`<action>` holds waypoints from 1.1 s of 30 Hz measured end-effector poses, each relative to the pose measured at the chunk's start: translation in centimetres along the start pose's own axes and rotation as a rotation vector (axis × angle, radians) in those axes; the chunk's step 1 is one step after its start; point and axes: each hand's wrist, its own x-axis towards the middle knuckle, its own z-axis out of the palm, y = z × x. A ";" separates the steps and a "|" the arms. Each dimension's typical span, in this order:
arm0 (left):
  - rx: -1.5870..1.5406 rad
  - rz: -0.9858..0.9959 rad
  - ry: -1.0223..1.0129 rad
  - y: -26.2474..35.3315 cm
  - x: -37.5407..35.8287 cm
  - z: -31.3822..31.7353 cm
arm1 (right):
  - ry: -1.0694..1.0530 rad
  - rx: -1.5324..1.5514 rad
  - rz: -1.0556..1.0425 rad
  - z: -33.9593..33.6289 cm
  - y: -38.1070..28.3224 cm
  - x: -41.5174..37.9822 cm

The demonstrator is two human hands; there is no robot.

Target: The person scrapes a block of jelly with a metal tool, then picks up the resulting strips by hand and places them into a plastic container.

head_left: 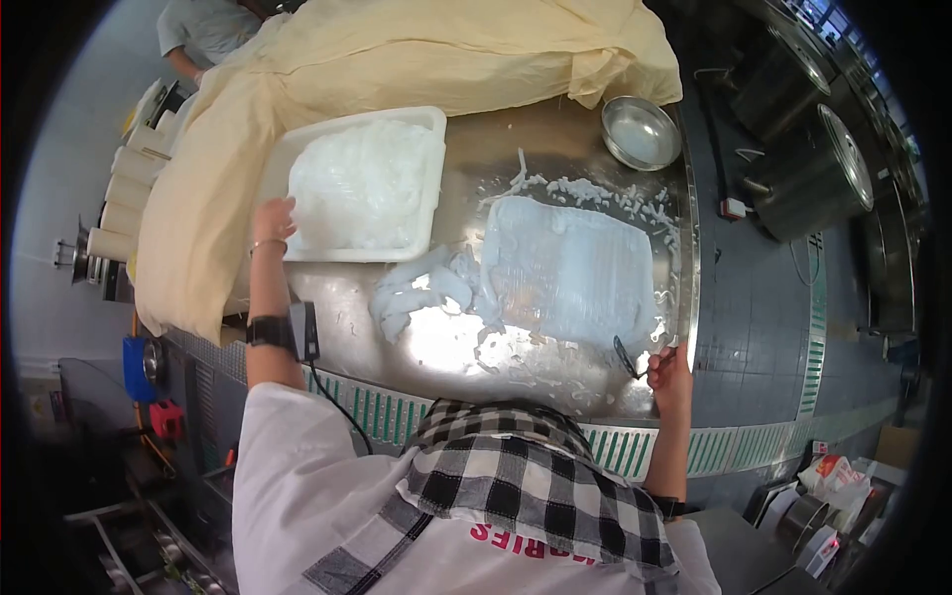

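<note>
My right hand (668, 369), fingers closed, holds a small dark tool (626, 358) with a thin looped head at the near right corner of the metal table. Just beyond the tool lies a thick, translucent whitish jelly slab (575, 268). Loose, torn jelly pieces (421, 293) lie against the slab's left side, and thin shreds are scattered around its edges. At the left edge of a white tray (436, 159) is my left hand (276, 220), fingers partly apart, with nothing visible in it. The tray holds a heap of glossy white jelly (362, 183).
A metal bowl (641, 134) stands at the table's far right corner. Cream cloth (446, 55) covers something along the far and left sides. Large steel pots (813, 178) stand right of the table. Another person (206, 35) is at the far left. A cable hangs from my left wrist device.
</note>
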 end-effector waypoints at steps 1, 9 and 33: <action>-0.002 -0.003 -0.004 -1.1 0.0 -0.3 | -0.037 -0.026 0.012 0.2 -0.4 -0.1; 0.130 1.168 -0.364 -6.6 -17.7 14.8 | -0.204 -0.467 -0.156 8.7 -5.2 3.7; 0.697 1.208 -0.437 -10.6 -25.3 27.7 | -0.341 -0.879 -0.496 11.8 4.2 3.4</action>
